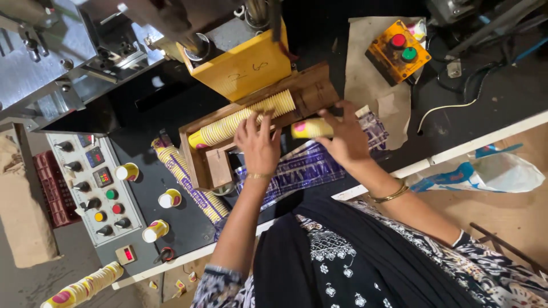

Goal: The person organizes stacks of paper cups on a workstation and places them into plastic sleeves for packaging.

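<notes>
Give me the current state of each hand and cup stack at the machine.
left hand: fingers resting on the nested cup row
right hand: gripping a short cup stack
cup row: lying on its side in the wooden tray
short cup stack: held sideways, clear of the tray
three loose cups: standing on the dark table beside the control panel

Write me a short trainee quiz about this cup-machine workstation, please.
1. True or false: the right hand holds a short stack of yellow cups.
2. What does the left hand touch? A) the long cup row in the wooden tray; B) the orange button box; C) the white plastic bag.
3. How many single cups stand beside the control panel?
Key: 1 true; 2 A; 3 three.
</notes>
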